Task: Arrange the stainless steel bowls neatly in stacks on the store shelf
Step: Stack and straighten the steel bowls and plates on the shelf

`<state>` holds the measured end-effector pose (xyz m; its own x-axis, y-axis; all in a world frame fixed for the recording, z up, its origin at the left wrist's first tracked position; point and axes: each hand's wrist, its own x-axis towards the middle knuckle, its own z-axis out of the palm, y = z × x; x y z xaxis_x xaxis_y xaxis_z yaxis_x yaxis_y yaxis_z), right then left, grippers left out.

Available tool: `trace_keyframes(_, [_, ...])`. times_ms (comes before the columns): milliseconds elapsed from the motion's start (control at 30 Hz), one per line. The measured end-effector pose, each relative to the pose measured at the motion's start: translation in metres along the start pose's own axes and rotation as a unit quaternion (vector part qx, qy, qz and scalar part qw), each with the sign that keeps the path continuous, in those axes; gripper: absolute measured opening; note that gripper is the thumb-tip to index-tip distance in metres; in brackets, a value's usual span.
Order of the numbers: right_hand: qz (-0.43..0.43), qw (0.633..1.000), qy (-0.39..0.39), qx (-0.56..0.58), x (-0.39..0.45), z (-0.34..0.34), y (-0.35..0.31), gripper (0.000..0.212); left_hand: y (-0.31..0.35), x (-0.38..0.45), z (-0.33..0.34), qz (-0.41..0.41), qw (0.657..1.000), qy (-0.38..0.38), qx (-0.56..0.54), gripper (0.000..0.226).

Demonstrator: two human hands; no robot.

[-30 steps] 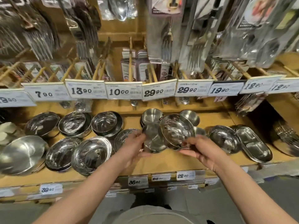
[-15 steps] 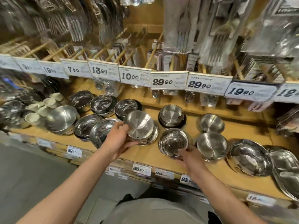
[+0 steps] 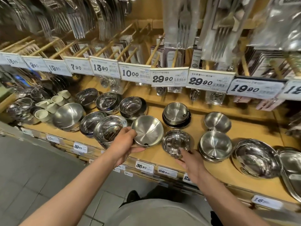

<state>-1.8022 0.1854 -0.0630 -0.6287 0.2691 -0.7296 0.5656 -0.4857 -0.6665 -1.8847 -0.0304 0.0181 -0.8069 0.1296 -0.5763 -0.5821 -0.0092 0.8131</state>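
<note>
My left hand (image 3: 124,142) grips the near-left rim of a brushed steel bowl (image 3: 147,130), which is tilted toward me just above the wooden shelf (image 3: 211,168). To its right a shiny small bowl (image 3: 175,141) sits on the shelf; my right hand (image 3: 191,162) pinches its near rim. Behind them stands a stack of brushed bowls (image 3: 175,115) on dark ones. Right of my right hand is a low stack of brushed bowls (image 3: 215,147), with a single bowl (image 3: 217,121) behind it.
Polished bowls (image 3: 110,129) and deeper ones (image 3: 132,106) crowd the shelf's left, beside a large bowl (image 3: 67,115) and white cups (image 3: 53,103). Wide dishes (image 3: 255,157) lie at right. Price tags (image 3: 168,78) and hanging cutlery overhang the shelf.
Both bowls came down from in front of me toward the shelf. The shiny bowl now rests on the shelf under my right hand; my left hand carried the brushed bowl lower and to its left.
</note>
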Motion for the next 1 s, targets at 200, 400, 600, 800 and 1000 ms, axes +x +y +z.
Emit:
trace_keyframes(200, [-0.006, 0.998, 0.000, -0.056, -0.009, -0.019, -0.003, 0.037, -0.005, 0.002, 0.034, -0.027, 0.998, -0.048, -0.003, 0.016])
trace_keyframes(400, [-0.020, 0.998, -0.006, -0.061, -0.033, -0.068, -0.010, 0.014, -0.013, 0.011, 0.086, -0.041, 0.993, -0.112, 0.015, 0.020])
trace_keyframes(600, [-0.112, 0.989, 0.070, -0.064, -0.059, -0.132, -0.036, 0.010, -0.013, 0.016, 0.145, -0.078, 0.981, -0.175, 0.036, 0.019])
trace_keyframes(800, [-0.156, 0.970, 0.169, -0.079, -0.054, -0.164, -0.056, 0.013, -0.020, 0.016, 0.185, -0.081, 0.981, -0.153, 0.092, 0.025])
trace_keyframes(1000, [-0.148, 0.978, 0.115, -0.094, -0.039, -0.146, -0.063, 0.022, -0.027, 0.027, 0.199, -0.076, 0.973, -0.163, 0.144, 0.021])
